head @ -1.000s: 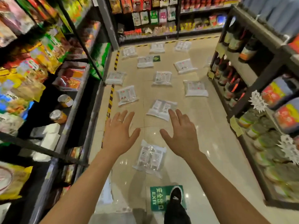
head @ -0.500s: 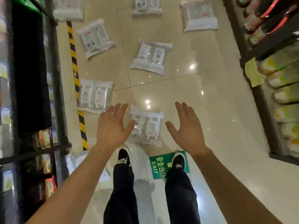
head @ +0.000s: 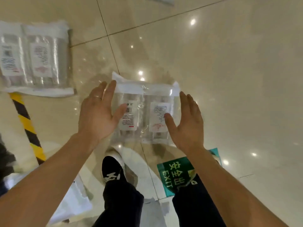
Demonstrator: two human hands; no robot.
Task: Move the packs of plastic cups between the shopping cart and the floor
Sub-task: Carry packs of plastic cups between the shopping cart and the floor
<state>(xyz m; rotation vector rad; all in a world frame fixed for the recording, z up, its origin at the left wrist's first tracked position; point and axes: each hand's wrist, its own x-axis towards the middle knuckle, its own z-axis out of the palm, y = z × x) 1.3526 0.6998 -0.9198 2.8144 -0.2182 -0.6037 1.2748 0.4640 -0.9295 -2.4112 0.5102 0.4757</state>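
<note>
Lying flat on the glossy tiled floor, a clear pack of plastic cups sits just ahead of the person's feet. Its two printed labels face up and its white sealed end points away from the person.

The left hand stands at the pack's left side, palm turned inward, fingers straight and close together, thumb spread wide. The thumb overlaps the left label in this view. The right hand mirrors it at the pack's right side, fingers straight and thumb tip over the right label. Both hands are wide open and grip nothing; whether either one touches the wrapping cannot be told. A ring shows on a left finger.

A second pack lies well apart to the left, beside a yellow-and-black tape strip. Below the hands are a black shoe and a green EXIT sticker, partly covered by the right leg.
</note>
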